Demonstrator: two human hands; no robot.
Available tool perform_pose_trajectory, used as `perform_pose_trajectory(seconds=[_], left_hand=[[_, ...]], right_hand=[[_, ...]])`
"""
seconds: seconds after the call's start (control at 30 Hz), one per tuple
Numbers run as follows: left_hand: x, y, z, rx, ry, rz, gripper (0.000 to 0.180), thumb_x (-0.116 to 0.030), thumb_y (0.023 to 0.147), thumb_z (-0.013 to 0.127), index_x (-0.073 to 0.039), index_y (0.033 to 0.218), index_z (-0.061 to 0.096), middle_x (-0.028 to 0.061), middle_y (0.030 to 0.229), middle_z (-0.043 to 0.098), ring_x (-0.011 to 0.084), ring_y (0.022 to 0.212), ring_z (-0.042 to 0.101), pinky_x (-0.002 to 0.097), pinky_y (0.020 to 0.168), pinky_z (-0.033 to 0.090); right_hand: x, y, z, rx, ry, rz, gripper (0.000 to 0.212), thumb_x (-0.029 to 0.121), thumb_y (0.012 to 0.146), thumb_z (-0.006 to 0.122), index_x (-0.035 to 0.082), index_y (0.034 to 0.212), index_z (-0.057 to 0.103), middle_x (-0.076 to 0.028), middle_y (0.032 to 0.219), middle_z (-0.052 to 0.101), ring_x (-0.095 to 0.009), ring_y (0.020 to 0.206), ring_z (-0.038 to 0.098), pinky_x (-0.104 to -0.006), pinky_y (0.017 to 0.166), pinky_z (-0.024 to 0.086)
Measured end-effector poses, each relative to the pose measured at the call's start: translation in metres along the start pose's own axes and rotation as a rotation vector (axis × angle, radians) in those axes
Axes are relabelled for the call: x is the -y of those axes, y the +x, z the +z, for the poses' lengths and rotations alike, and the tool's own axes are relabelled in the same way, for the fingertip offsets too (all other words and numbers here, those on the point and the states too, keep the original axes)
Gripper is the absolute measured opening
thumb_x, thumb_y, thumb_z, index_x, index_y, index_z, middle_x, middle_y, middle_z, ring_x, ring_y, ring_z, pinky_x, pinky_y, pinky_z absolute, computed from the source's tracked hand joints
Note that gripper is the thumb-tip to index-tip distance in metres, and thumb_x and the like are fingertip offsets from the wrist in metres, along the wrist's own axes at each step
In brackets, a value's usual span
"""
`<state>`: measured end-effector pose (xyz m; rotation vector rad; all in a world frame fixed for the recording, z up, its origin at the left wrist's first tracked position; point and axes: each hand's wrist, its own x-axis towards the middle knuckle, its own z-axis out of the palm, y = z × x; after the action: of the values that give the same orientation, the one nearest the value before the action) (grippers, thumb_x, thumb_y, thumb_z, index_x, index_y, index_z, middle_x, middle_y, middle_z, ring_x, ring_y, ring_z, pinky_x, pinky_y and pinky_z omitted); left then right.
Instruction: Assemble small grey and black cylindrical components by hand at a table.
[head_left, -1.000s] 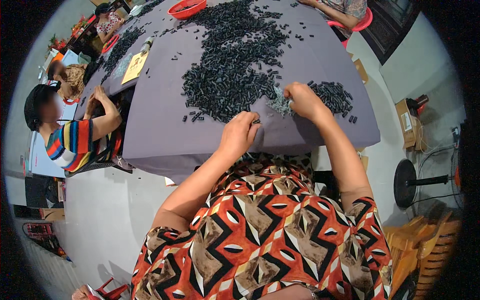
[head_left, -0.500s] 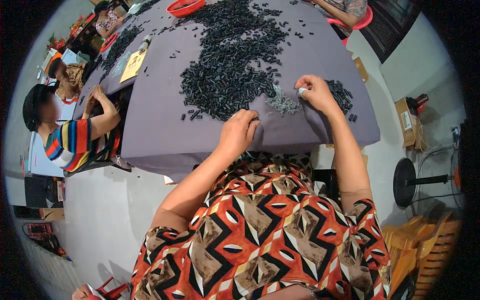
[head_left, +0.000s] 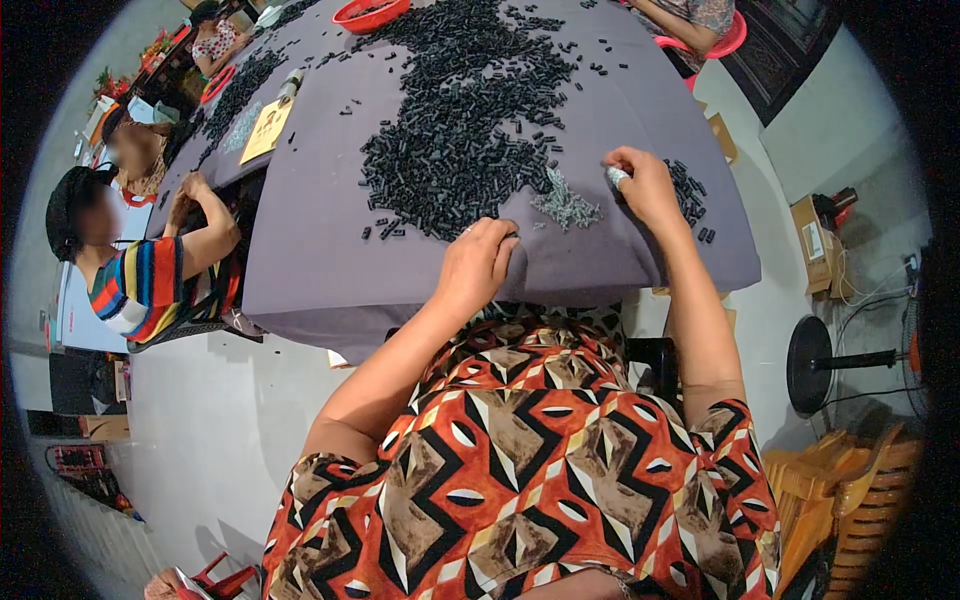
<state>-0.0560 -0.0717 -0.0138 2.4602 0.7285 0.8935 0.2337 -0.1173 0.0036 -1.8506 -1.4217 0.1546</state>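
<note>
My left hand point(head_left: 476, 262) is at the near edge of a big heap of small black plastic pieces point(head_left: 450, 160), fingers curled and pinched around one small dark piece point(head_left: 513, 235). My right hand point(head_left: 645, 187) hovers over the cloth, its fingers bent together; a whitish wrap point(head_left: 617, 176) shows at a fingertip. Whatever those fingers hold is hidden. Between my hands lies a small pile of clear or pale grey bits point(head_left: 566, 207). Beyond my right hand, a smaller group of black pieces point(head_left: 690, 190) is partly covered by it.
A grey cloth covers the table point(head_left: 320, 220). A red basin point(head_left: 370, 14) stands at its far side, and a yellow card point(head_left: 266, 130) lies to the left. Co-workers sit along the left, one in a striped shirt point(head_left: 150, 275). On the right are a pedestal fan point(head_left: 812, 362) and wooden chairs point(head_left: 840, 480).
My right hand has moved slightly right, away from the pale bits. My left hand stays in place. At the left, a co-worker's head has shifted.
</note>
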Motion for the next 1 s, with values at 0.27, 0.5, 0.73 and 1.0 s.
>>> perform_pose_trajectory(seconds=[0.27, 0.5, 0.73, 1.0], left_hand=[[0.003, -0.001, 0.004, -0.062, -0.030, 0.016, 0.010, -0.009, 0.091, 0.056, -0.003, 0.099, 0.059, 0.0166, 0.089, 0.061, 0.0382, 0.083, 0.060, 0.0435, 0.071, 0.048], [0.003, 0.000, 0.001, -0.061, -0.072, -0.009, 0.015, -0.010, 0.088, 0.062, -0.002, 0.101, 0.062, 0.0168, 0.092, 0.064, 0.0353, 0.081, 0.063, 0.0380, 0.071, 0.050], [0.011, -0.004, 0.007, -0.046, -0.183, -0.155, 0.015, -0.007, 0.087, 0.064, -0.002, 0.101, 0.061, 0.0123, 0.082, 0.064, 0.0207, 0.069, 0.061, 0.0306, 0.065, 0.049], [0.011, -0.002, 0.006, -0.044, -0.306, -0.214, 0.015, -0.005, 0.091, 0.059, -0.001, 0.105, 0.062, 0.0082, 0.086, 0.067, 0.0149, 0.076, 0.062, 0.0275, 0.071, 0.050]], right_hand=[[0.057, -0.041, 0.012, 0.089, -0.041, -0.231, 0.018, 0.004, 0.073, 0.061, 0.004, 0.090, 0.065, -0.013, 0.086, 0.063, -0.032, 0.088, 0.057, -0.0420, 0.078, 0.046], [0.077, -0.054, 0.043, 0.162, -0.133, -0.381, 0.018, 0.002, 0.069, 0.065, 0.006, 0.088, 0.066, -0.010, 0.089, 0.060, -0.031, 0.094, 0.056, -0.0418, 0.080, 0.048], [0.078, -0.044, 0.051, 0.225, -0.317, -0.374, 0.014, 0.003, 0.071, 0.061, 0.007, 0.084, 0.065, -0.011, 0.086, 0.061, -0.031, 0.091, 0.058, -0.0431, 0.077, 0.050], [0.074, -0.045, 0.049, 0.123, -0.169, -0.403, 0.014, 0.002, 0.070, 0.063, 0.004, 0.083, 0.061, -0.013, 0.081, 0.061, -0.032, 0.083, 0.060, -0.0435, 0.074, 0.049]])
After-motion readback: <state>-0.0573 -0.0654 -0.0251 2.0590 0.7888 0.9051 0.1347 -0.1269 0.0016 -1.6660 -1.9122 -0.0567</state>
